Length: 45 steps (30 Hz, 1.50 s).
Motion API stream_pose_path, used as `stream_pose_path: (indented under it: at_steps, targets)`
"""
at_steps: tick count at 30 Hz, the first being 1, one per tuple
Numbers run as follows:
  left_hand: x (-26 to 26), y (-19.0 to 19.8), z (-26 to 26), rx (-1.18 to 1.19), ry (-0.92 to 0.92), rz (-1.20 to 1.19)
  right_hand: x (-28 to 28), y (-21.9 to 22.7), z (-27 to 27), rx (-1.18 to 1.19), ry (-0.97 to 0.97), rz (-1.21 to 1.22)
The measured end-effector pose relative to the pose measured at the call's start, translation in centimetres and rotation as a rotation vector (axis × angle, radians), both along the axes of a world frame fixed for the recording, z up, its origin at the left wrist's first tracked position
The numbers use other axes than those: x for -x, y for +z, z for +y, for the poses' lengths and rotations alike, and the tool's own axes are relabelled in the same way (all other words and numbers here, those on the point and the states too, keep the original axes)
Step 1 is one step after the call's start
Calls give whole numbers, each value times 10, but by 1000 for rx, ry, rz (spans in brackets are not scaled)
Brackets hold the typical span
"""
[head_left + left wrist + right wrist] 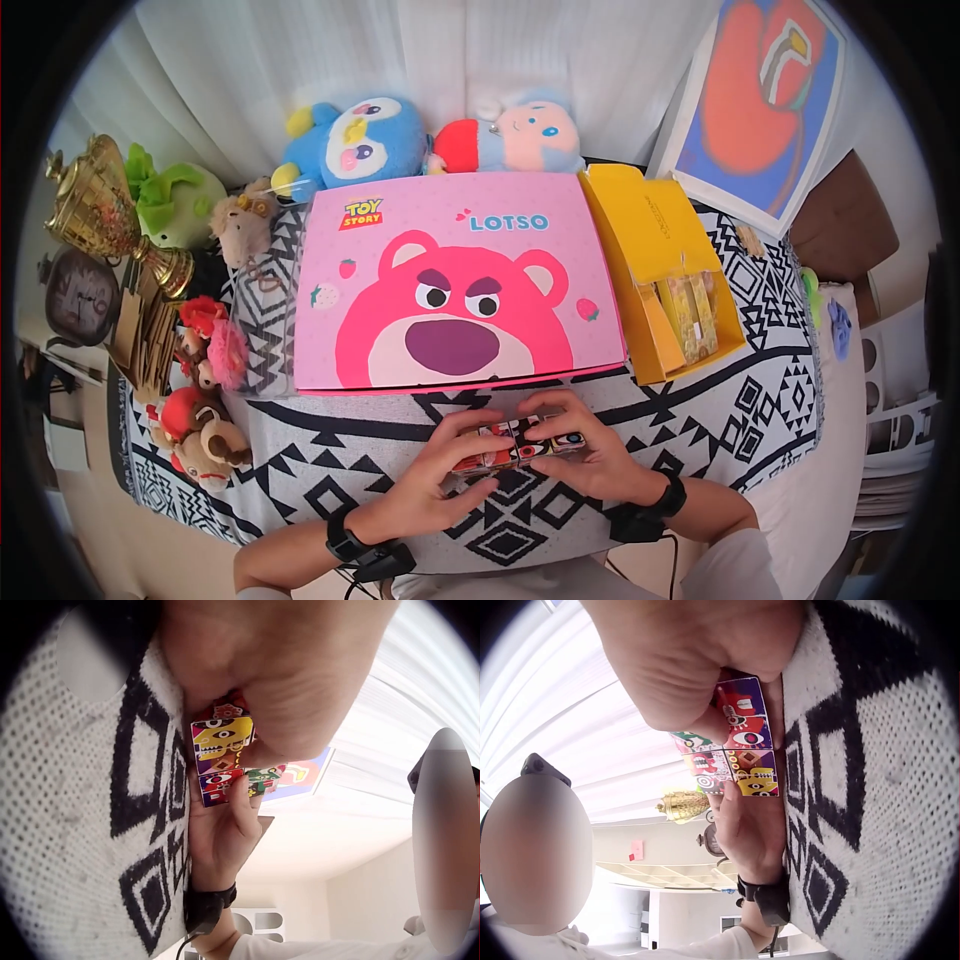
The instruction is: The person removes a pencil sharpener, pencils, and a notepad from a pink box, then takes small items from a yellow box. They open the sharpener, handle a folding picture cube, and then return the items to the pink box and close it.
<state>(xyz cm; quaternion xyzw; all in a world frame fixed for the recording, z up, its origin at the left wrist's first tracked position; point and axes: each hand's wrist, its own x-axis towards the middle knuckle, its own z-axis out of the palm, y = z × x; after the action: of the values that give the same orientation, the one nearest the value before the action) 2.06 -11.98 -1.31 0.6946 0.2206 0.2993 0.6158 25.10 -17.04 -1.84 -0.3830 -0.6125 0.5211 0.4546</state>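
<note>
Both hands hold a folding picture cube (520,452), low over the cloth in front of the pink box. Bright printed pieces make up its surface, with eyes, faces and shapes in red, yellow, purple and green. My left hand (437,487) grips its left end, fingers over the far side and thumb toward me. At the right end, my right hand (600,460) has its fingers curled over the top and its thumb at the near side. Seams between square panels show on the cube (221,742) in the left wrist view. Fingers hide parts of it in every view.
Behind the hands lies a large pink Lotso box (460,290). An open yellow box (650,225) stands to its right. Plush toys (365,145) line the back; a gold trophy (95,200), a clock (80,297) and small dolls (200,440) sit left. A patterned cloth (330,430) covers the table.
</note>
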Motion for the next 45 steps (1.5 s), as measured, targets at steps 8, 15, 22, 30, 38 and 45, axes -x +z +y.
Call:
stream_pose_path:
  at_steps: [8,15,22,30,38,45]
  targets:
    - [3,-1,0,79,-7,1,-3,5,0,5,49,-33]
    - [2,3,0,33,35,21,-2,8,3,-102,62,-100]
    - [2,3,0,16,25,14,2,9,1,-36,-29,-102]
    - [2,-5,-3,-136,126,-7,-2,5,-3,-47,-57,-164]
    - [4,-5,-4,424,93,-59,0,9,-3,-60,-98,-122]
    - [6,-10,-2,339,36,-98,-1,7,-3,-133,-92,-163]
